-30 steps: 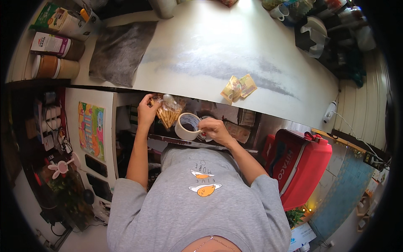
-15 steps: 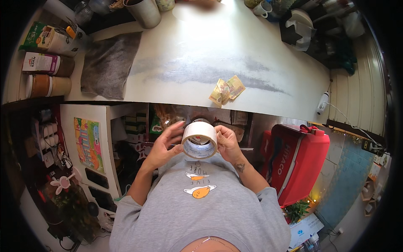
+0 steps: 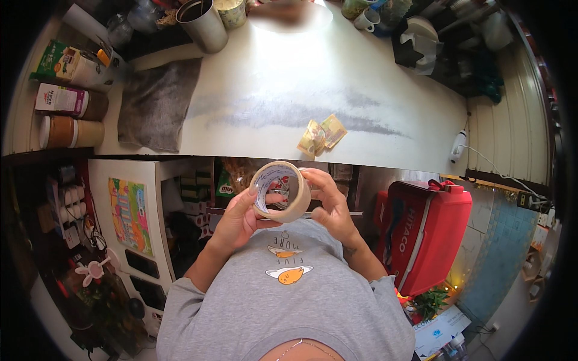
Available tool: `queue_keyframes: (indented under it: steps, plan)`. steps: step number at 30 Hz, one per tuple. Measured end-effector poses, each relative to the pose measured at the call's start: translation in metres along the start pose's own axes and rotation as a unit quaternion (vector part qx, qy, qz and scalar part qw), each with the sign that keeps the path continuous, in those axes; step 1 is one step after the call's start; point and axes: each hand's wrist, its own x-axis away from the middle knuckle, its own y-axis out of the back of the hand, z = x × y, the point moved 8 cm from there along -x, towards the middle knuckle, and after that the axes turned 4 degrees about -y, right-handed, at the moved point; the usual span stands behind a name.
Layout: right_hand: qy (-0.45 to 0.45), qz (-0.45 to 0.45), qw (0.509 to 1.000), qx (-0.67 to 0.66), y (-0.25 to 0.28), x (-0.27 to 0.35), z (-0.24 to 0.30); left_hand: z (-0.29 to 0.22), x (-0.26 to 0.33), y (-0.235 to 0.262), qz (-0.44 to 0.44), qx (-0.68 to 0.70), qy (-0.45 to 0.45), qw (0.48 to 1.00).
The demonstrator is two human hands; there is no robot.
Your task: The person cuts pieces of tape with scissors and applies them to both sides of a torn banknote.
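The left hand (image 3: 236, 221) holds a cream-coloured, ring-shaped roll of adhesive tape (image 3: 299, 206), the thumb on its left rim. The right hand (image 3: 333, 207) has curved fingers at the roll's right side, thumb apart. The roll is in the air, near crumpled yellowish paper banknotes (image 3: 323, 136) on the white table (image 3: 253, 90)

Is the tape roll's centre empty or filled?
Empty: the tape roll, held in the left hand, has an open hole, with a fingertip showing through it.
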Motion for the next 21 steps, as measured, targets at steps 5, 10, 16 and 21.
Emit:
queue_keyframes:
  steps: [5,10,16,21]
  plan:
    - [0.005,0.015,1.0,0.016,-0.015,-0.004,0.012,0.017,0.003,-0.003,-0.011,0.186,0.099,0.978]
    - [-0.006,0.003,1.0,-0.02,-0.016,-0.006,0.014,0.019,0.01,-0.013,0.022,0.249,0.145,0.957]
    - [-0.12,-0.028,0.971,-0.204,-0.016,-0.004,-0.014,-0.006,0.012,-0.02,0.001,-0.088,-0.021,0.996]
    - [-0.216,-0.022,0.929,-0.3,-0.028,-0.001,-0.026,-0.024,0.017,-0.021,0.037,-0.295,-0.183,0.937]
